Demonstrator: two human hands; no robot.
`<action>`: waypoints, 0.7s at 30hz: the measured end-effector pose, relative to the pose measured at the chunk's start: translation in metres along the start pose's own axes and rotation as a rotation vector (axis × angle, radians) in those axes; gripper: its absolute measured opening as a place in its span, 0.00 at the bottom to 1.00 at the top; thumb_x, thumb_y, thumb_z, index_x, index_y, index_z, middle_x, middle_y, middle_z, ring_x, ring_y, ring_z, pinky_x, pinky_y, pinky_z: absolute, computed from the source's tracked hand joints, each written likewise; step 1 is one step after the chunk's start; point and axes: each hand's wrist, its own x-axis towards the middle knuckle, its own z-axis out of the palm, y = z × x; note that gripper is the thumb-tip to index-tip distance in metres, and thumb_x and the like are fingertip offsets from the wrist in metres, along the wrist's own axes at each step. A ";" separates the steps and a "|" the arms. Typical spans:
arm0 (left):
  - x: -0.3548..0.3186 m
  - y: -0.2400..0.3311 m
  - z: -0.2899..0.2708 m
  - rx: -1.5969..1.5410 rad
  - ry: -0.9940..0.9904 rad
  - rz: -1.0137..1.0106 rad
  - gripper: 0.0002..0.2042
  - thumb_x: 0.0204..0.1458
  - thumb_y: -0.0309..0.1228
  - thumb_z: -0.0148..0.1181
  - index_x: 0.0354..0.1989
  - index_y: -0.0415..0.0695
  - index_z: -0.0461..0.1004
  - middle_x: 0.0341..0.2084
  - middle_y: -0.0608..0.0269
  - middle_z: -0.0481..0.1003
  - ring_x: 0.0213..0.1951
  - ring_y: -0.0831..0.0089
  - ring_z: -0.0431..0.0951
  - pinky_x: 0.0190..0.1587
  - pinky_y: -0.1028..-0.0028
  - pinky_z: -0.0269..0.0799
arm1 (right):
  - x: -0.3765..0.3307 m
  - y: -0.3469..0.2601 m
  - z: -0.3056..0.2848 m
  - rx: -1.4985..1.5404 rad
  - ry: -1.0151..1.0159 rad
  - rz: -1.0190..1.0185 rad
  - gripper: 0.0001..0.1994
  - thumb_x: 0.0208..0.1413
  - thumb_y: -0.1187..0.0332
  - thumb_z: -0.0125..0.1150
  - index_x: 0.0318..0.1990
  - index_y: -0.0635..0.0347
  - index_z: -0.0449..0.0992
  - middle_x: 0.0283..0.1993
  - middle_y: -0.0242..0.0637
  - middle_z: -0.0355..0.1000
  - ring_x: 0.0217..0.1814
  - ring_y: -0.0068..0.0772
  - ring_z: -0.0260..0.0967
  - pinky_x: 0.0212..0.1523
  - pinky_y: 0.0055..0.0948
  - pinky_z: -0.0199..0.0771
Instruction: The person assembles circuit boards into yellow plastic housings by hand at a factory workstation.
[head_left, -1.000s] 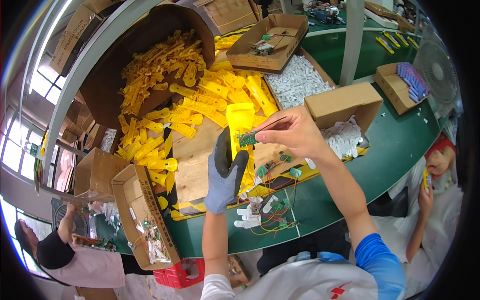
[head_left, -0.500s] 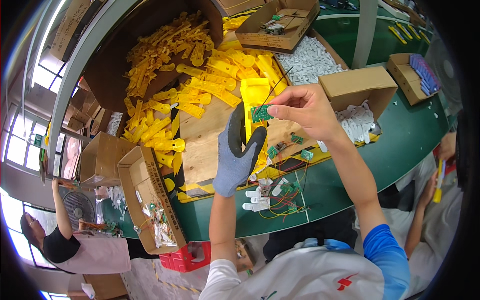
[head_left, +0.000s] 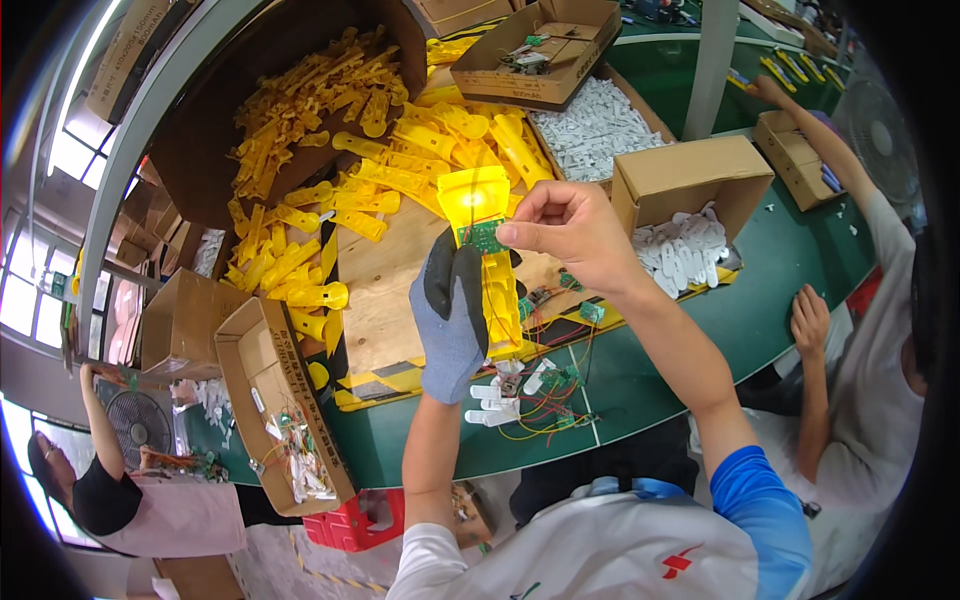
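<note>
Fingers of right hand (head_left: 570,235) pinch green circuit board (head_left: 484,236) onto yellow casing (head_left: 490,260).

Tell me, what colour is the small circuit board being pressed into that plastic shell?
Green, seen in the head view: the circuit board sits on the yellow shell.

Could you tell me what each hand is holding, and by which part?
Gloved left hand grips the yellow plastic torch shell by its handle; bare right hand pinches the small green circuit board at its edge.

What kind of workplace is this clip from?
Most likely a small electronics assembly line: a heap of yellow plastic shells, cardboard boxes of white parts and wired circuit boards on a green bench, with co-workers nearby.
</note>
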 end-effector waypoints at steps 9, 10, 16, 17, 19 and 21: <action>0.001 -0.001 0.006 -0.422 -0.125 -0.181 0.21 0.66 0.47 0.41 0.52 0.41 0.65 0.31 0.54 0.76 0.25 0.66 0.80 0.26 0.72 0.77 | 0.003 0.008 0.000 0.120 -0.076 0.182 0.07 0.54 0.69 0.69 0.35 0.56 0.75 0.28 0.20 0.71 0.26 0.07 0.60 0.23 0.12 0.53; 0.002 -0.003 0.005 -0.423 -0.126 -0.180 0.21 0.66 0.47 0.41 0.52 0.41 0.65 0.31 0.54 0.76 0.25 0.66 0.80 0.26 0.72 0.77 | 0.003 0.010 0.000 0.119 -0.079 0.202 0.07 0.54 0.69 0.69 0.35 0.55 0.75 0.28 0.20 0.71 0.26 0.07 0.60 0.23 0.12 0.53; 0.006 -0.005 0.012 -0.322 -0.109 -0.171 0.14 0.62 0.36 0.55 0.52 0.44 0.66 0.26 0.60 0.74 0.19 0.71 0.76 0.19 0.75 0.72 | 0.001 0.017 -0.004 0.268 -0.130 0.340 0.06 0.56 0.67 0.67 0.34 0.54 0.74 0.28 0.20 0.70 0.25 0.08 0.59 0.23 0.12 0.53; 0.002 0.001 0.012 -0.336 -0.107 -0.235 0.15 0.62 0.37 0.55 0.52 0.44 0.66 0.25 0.60 0.74 0.18 0.71 0.76 0.19 0.75 0.72 | 0.000 0.016 -0.009 0.313 -0.164 0.359 0.06 0.58 0.66 0.65 0.34 0.54 0.74 0.28 0.20 0.69 0.25 0.09 0.59 0.24 0.12 0.54; 0.000 0.006 0.005 -0.422 -0.108 -0.185 0.14 0.62 0.36 0.55 0.51 0.44 0.66 0.24 0.61 0.73 0.17 0.71 0.75 0.18 0.75 0.71 | 0.001 -0.002 -0.017 0.276 -0.213 0.359 0.06 0.61 0.64 0.61 0.34 0.54 0.74 0.28 0.21 0.68 0.25 0.09 0.60 0.25 0.12 0.55; 0.003 0.000 -0.007 -0.311 -0.050 -0.050 0.13 0.62 0.36 0.55 0.50 0.45 0.66 0.22 0.61 0.73 0.16 0.72 0.74 0.17 0.75 0.71 | -0.005 -0.027 -0.023 0.033 -0.003 0.133 0.07 0.63 0.64 0.58 0.34 0.56 0.74 0.28 0.21 0.69 0.24 0.10 0.59 0.25 0.14 0.57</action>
